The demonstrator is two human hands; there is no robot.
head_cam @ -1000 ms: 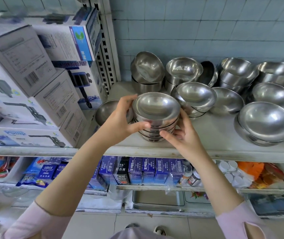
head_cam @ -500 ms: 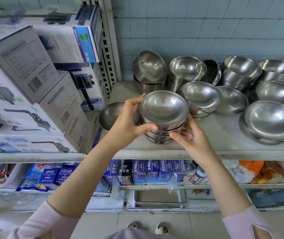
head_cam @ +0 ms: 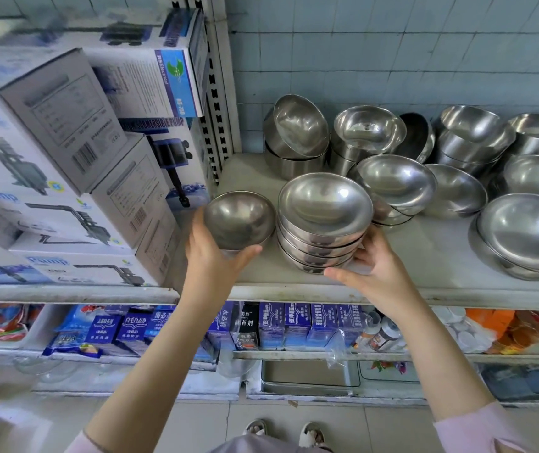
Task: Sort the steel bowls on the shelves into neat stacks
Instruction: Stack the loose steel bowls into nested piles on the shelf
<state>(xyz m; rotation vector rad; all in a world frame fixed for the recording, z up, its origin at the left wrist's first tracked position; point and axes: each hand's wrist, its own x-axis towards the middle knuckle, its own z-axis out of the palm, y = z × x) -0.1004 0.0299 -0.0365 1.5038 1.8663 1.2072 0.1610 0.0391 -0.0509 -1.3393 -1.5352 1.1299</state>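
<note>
A stack of several steel bowls (head_cam: 322, 220) stands near the front of the white shelf (head_cam: 425, 256). My right hand (head_cam: 371, 268) cups the stack's lower right side, thumb at its base. My left hand (head_cam: 211, 256) grips a single steel bowl (head_cam: 238, 219) just left of the stack, fingers behind it and thumb under its front. More steel bowls fill the shelf: a tilted pair (head_cam: 395, 188) behind the stack, a wide stack (head_cam: 526, 233) at the right, and deeper bowls (head_cam: 297, 132) along the tiled wall.
Pump boxes (head_cam: 75, 178) are piled on the shelf to the left, close to the single bowl. A slotted upright (head_cam: 220, 93) divides the two bays. Blue packets (head_cam: 271, 325) and bottles fill the lower shelf. My feet in sandals (head_cam: 281, 433) show on the tiled floor.
My left hand let go of the stack, moved left and took hold of the single bowl beside it. My right hand stays against the stack's right side.
</note>
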